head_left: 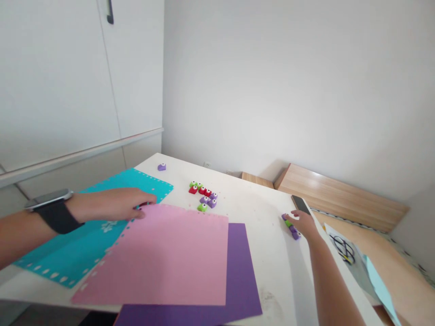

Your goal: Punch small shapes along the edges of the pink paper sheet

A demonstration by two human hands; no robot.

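My left hand [136, 204], with a black watch on its wrist, has its fingers curled at the upper left corner of a pink paper sheet [170, 258]. The sheet lies over a teal sheet [115, 185] and a purple sheet [243, 267]; all but the purple show punched borders. At the table's right side, my right hand [304, 222] has thumb and fingers closed around a small craft punch, mostly hidden. A short row of purple and green craft punches [293, 229] sits right beside the fingers.
Several red, green and purple punches [204, 192] cluster mid-table; one purple punch [161, 167] stands at the far left corner. A phone [301, 204] lies by the right edge. Beyond it are a bed [374, 240] and a clear bag with a black cable [343, 249].
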